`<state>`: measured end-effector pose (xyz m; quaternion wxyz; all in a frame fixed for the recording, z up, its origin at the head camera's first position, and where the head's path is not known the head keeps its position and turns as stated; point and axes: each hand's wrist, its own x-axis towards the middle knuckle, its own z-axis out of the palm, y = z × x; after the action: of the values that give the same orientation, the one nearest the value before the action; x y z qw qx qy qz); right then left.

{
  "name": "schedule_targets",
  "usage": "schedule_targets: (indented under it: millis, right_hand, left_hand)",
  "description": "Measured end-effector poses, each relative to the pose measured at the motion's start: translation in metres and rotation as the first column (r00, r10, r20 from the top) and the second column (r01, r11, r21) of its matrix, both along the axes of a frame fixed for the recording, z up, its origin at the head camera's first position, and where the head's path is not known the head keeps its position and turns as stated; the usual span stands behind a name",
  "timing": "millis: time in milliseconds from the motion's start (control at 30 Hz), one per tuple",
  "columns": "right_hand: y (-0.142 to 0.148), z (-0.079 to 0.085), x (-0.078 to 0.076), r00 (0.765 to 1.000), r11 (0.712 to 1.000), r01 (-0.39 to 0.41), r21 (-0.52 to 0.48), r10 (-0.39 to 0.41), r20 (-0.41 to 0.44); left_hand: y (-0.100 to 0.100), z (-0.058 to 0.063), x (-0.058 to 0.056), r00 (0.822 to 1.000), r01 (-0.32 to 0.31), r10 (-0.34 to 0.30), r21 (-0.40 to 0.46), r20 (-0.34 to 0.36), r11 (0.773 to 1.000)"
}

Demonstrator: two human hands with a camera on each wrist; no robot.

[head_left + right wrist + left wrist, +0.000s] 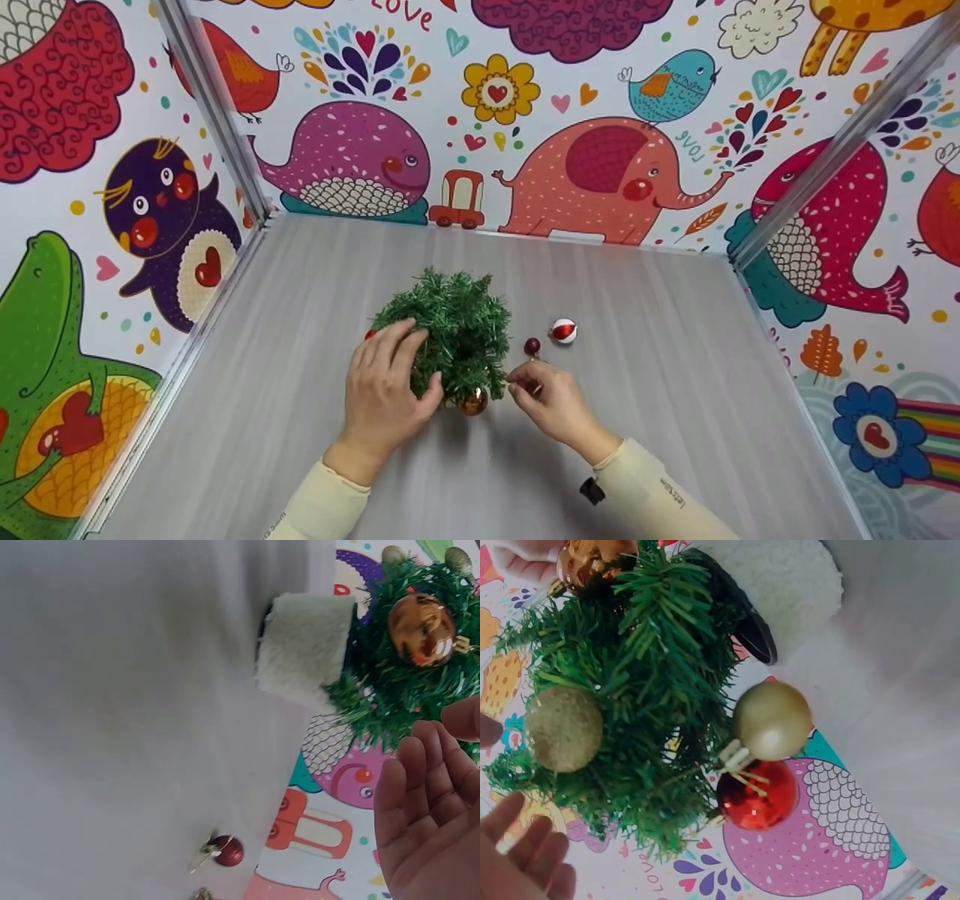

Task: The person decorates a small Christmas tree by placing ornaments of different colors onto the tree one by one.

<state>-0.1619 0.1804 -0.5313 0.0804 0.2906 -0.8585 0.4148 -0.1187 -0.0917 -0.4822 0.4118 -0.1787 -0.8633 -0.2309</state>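
Observation:
A small green artificial Christmas tree (454, 319) stands on the table between both hands. My left hand (390, 382) lies along its left side, fingers spread and loosely bent. In the left wrist view those fingers (536, 851) show with nothing in them. At the lower right, my right hand (559, 405) brings thumb and forefinger together and pinches a branch tip. A shiny copper ball (421, 628) hangs near that hand. On the tree's far side hang a glittery gold ball (564, 729), a plain gold ball (772, 720) and a shiny red ball (759, 796).
To the right of the tree lie a small dark red ball (532, 346) and a red-and-white ball (563, 331). A fluffy white base (307, 649) sits under the tree. Walls printed with cartoon animals (585, 180) border the grey table (675, 420).

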Motion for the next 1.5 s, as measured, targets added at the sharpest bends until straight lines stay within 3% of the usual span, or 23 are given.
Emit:
schedule_targets:
  millis: [100, 233, 467, 867, 1233, 1500]
  right_hand:
    - [0.006, -0.005, -0.001, 0.999, 0.999, 0.028, 0.037, -0.028, 0.016]
    - [0.014, -0.010, -0.003, 0.999, 0.993, 0.049, 0.106, -0.051, 0.011]
    - [0.030, -0.021, -0.007, 0.995, 0.973, 0.097, 0.209, -0.095, -0.018]
    - [0.056, -0.040, -0.021, 0.972, 0.945, 0.221, 0.241, -0.233, 0.024]
    - [0.081, -0.054, -0.063, 0.912, 0.912, 0.391, 0.123, -0.402, 0.086]
    - [0.082, -0.058, -0.094, 0.902, 0.887, 0.414, 0.206, -0.430, 0.037]
  left_hand:
    - [-0.003, -0.001, -0.002, 0.997, -0.021, 0.024, -0.034, 0.077, 0.999]
    - [-0.004, -0.002, -0.004, 0.991, -0.021, 0.028, -0.058, 0.130, 0.998]
    - [-0.005, -0.002, -0.006, 0.991, -0.013, 0.018, -0.040, 0.135, 0.999]
    - [-0.005, -0.003, -0.008, 0.993, -0.006, 0.010, -0.035, 0.121, 0.999]
    - [-0.006, -0.003, -0.008, 0.992, -0.005, 0.009, -0.036, 0.124, 0.999]
    - [-0.004, -0.002, -0.007, 0.992, -0.010, 0.015, -0.041, 0.125, 0.999]
